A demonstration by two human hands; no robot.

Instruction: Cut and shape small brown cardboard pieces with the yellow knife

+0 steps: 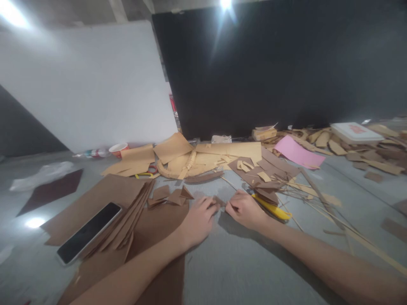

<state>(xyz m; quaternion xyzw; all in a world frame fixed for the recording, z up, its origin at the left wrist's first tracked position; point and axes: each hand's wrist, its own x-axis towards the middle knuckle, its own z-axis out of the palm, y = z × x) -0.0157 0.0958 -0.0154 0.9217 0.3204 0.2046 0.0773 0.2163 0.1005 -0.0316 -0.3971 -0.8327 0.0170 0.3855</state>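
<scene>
A small brown paper piece (pixel 219 201) is held between my two hands, just above the grey table. My left hand (pixel 201 218) pinches its left side with the fingers bent. At its right end my right hand (pixel 243 208) is closed, thumb against the curled fingers. Just right of that hand lies a yellow cutter (pixel 272 208). Folded brown paper pieces (pixel 171 195) lie to the left of my left hand, on a brown sheet (pixel 159 224).
A phone (pixel 89 233) rests on stacked brown sheets (pixel 98 199) at the left. Tan sheets (pixel 229 150), a pink sheet (pixel 299 151), a paper cup (pixel 118 149) and a white box (pixel 356 132) stand or lie farther back. Thin strips (pixel 356 232) spread across the right side.
</scene>
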